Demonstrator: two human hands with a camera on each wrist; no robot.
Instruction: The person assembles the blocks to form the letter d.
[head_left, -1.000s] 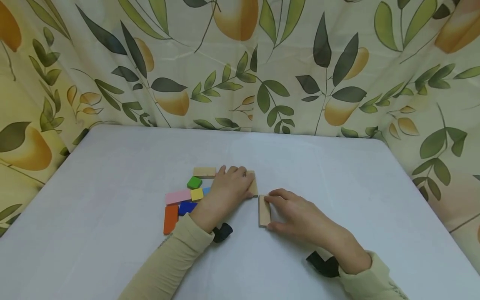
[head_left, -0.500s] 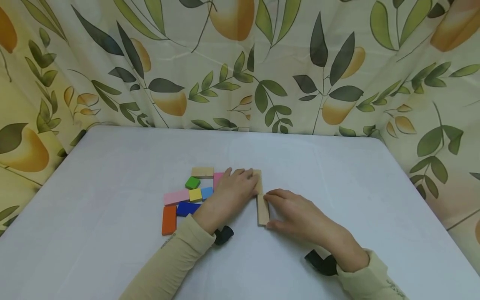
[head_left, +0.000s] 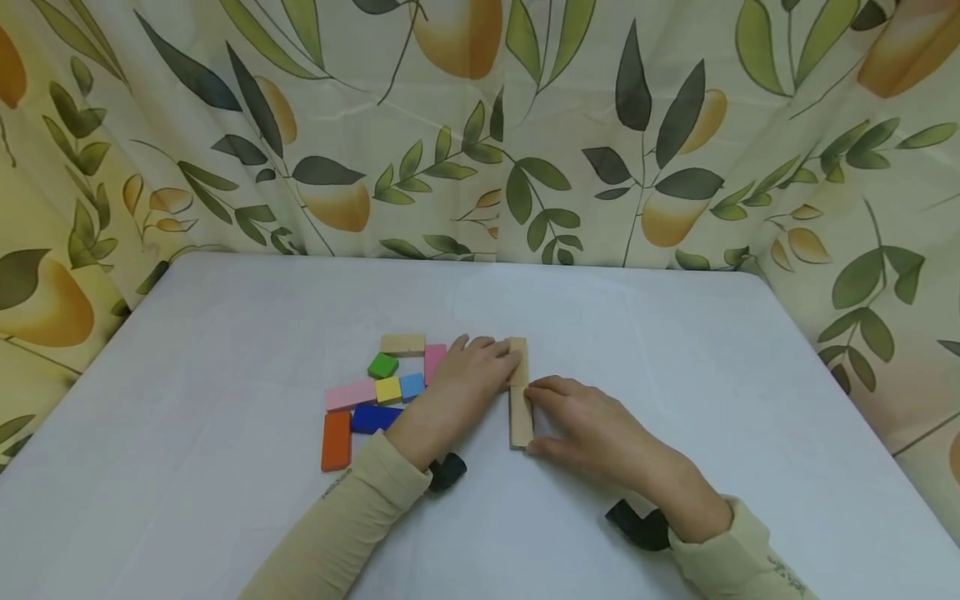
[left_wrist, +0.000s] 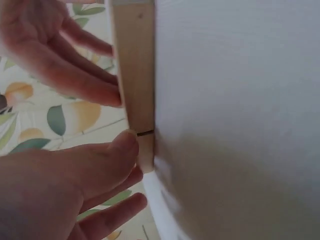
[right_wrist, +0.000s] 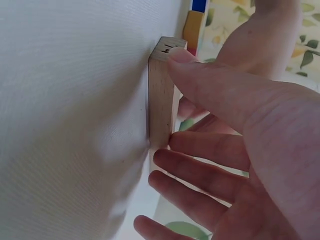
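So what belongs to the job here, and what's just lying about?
Likely in the job: left hand, right hand, near wooden block, far wooden block.
Likely lying about: orange block, dark blue block, pink blocks, yellow block, light blue block, green block, back wooden block.

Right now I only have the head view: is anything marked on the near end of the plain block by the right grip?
Observer: The right wrist view shows dark writing there, partly under the thumb, so I can't read it.
Operator: And the near block's seam with the far block?
Observer: The left wrist view shows a thin dark line there.
Operator: And that near block's left side?
Observer: In the left wrist view, a small dark dot towards its near end.
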